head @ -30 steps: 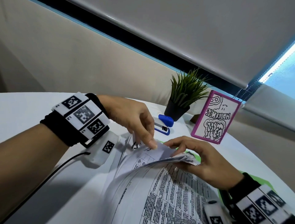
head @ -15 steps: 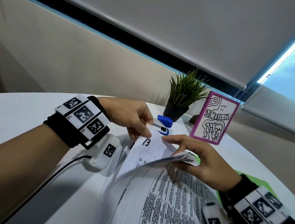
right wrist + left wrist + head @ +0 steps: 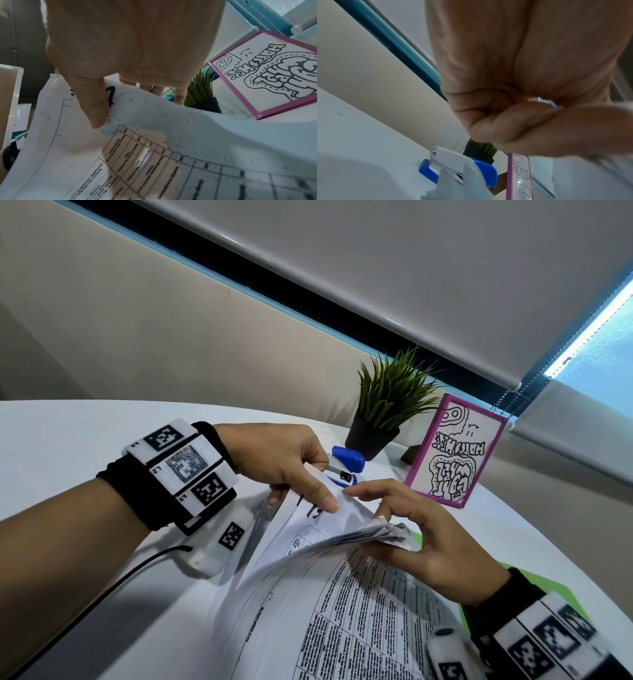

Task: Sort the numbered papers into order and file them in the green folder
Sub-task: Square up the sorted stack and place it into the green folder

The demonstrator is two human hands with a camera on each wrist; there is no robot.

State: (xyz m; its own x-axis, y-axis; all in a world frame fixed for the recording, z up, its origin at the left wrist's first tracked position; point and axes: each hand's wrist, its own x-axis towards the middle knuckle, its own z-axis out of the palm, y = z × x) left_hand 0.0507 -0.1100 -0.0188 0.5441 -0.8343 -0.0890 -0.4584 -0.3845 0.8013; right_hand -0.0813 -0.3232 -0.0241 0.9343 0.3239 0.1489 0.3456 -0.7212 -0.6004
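Two hands are seen at a stack of papers [image 3: 359,611] on the white tabletop [image 3: 68,440]. One sheet [image 3: 329,515] at the far end of the stack, marked with a handwritten number that appears to read 13, is pinched by the left hand [image 3: 284,460] between thumb and curled fingers and is lifted clear of the rest. In the left wrist view the fingers [image 3: 513,124] are seen folded tightly against the thumb. The right hand [image 3: 428,539] is curled round the far edge of the stack, with the thumb under the raised, fanned pages and the fingers arched over them; its forefinger is stretched toward the lifted sheet. In the right wrist view the thumb [image 3: 92,102] is pressed on a printed page beside a black handwritten digit, partly covered. Printed tables are carried by the pages nearest the camera.

Only slivers of the green folder [image 3: 486,587] are seen, under the stack at its right side, beside the right wrist. Beyond the stack a blue and white stapler [image 3: 346,465] is found, just behind the left hand. Behind the stapler a small plant in a black pot [image 3: 380,419] is stood, and to the right of the plant a pink-framed drawing [image 3: 452,453] is propped upright.
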